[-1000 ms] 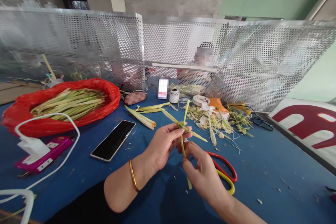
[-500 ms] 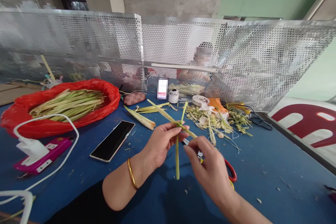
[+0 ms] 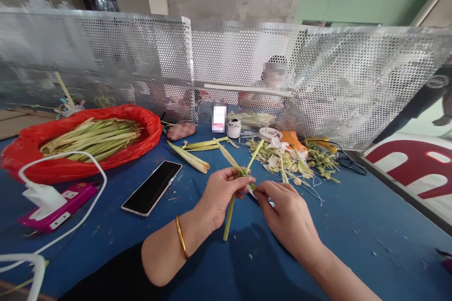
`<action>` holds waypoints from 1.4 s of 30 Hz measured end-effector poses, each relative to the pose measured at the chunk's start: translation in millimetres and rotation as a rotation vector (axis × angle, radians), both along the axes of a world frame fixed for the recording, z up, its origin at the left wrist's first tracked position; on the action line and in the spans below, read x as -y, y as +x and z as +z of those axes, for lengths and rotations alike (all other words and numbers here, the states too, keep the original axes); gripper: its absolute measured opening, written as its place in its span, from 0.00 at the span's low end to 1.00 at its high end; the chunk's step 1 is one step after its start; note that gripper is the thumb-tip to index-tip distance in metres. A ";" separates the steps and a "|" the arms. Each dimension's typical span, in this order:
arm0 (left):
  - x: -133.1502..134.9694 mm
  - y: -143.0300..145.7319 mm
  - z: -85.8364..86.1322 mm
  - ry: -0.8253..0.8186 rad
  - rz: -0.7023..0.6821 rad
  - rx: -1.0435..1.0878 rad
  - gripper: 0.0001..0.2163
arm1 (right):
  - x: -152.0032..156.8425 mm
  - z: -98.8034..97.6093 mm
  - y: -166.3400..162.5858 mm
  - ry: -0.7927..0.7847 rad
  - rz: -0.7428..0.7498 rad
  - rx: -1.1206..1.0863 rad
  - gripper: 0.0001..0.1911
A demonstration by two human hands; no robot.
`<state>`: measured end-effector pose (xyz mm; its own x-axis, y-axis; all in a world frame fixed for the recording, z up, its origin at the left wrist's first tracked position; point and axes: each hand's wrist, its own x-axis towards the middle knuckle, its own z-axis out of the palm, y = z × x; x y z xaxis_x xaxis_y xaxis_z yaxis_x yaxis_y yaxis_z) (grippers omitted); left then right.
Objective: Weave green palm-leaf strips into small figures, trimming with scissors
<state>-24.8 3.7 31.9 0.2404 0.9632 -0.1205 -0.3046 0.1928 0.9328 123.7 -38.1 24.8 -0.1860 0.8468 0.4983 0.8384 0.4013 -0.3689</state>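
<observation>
My left hand (image 3: 221, 195), a gold bangle on its wrist, pinches a crossed bundle of green leaf strips (image 3: 229, 220) where the strips meet. One strip hangs down below the fingers and two others stick up above them. Close by on the right, my right hand (image 3: 287, 207) has its thumb and forefinger closed on the end of a strip at the same crossing. Under that hand lies a pair of scissors (image 3: 251, 192); part of a blade shows and the handles are hidden.
On the left are a red bag (image 3: 150, 124) of leaf strips, a purple power strip (image 3: 63, 204) and a phone (image 3: 152, 188). Plant scraps (image 3: 282, 162) and a tape roll (image 3: 270, 134) lie behind my right hand. A perforated metal screen (image 3: 226, 61) stands along the back, people beyond it.
The leaf bundle has tilted, its hanging strip swinging left and its upper strips leaning right. My right hand has flattened over the scissors, covering their red handle. A person has appeared at the right edge.
</observation>
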 end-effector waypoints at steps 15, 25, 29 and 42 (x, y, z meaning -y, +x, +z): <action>-2.5 -1.2 -4.2 0.060 0.003 -0.009 0.09 | -6.6 6.9 11.6 -0.446 0.064 -0.326 0.09; -0.8 0.0 -5.2 0.056 0.058 -0.042 0.14 | -4.5 17.8 21.4 -0.419 0.031 -0.154 0.09; -1.5 -1.0 -5.9 0.052 0.045 -0.082 0.11 | -5.2 16.8 23.5 -0.386 0.000 -0.106 0.10; 7.8 0.8 -2.7 -0.164 -0.397 -0.068 0.15 | -18.5 0.7 12.6 -0.511 0.086 -1.047 0.17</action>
